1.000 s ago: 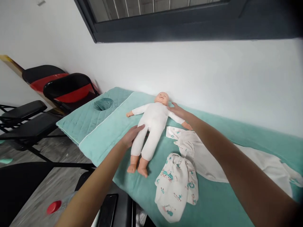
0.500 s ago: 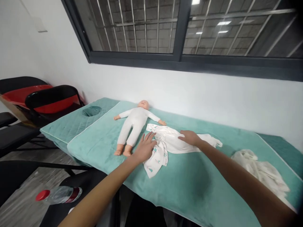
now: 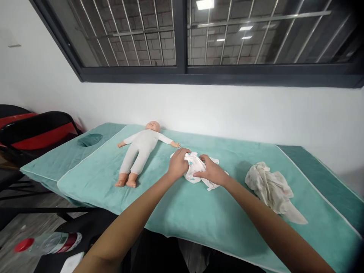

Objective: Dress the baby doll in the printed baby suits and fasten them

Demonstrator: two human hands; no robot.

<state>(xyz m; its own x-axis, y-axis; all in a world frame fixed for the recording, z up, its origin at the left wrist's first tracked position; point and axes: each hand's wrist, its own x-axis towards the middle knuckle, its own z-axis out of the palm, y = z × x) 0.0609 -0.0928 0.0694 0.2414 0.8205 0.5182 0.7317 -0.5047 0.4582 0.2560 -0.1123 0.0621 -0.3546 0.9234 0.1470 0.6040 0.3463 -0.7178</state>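
A white baby garment [image 3: 193, 168] with small green prints lies bunched up on the green padded bed, between my two hands. My left hand [image 3: 178, 163] grips its left side, the fingers curled over the cloth. From the right, my right hand [image 3: 212, 171] has the garment between thumb and fingers, with loose ends of fabric sticking out under and behind it. A baby doll [image 3: 142, 146] in a white body suit rests on its back to the left, arms spread, one hand close to the garment.
A crumpled pale cloth [image 3: 269, 187] lies on the right part of the bed [image 3: 222, 223]. Behind it are a white wall [image 3: 227, 113] and a barred window. At lower left a bottle with a red cap [image 3: 51, 242] lies on a black chair; red and black chairs [image 3: 42, 132] stand farther left.
The garment, spread out long before, is now gathered into a small bunch. My hands have come closer together around it. The view has shifted right.
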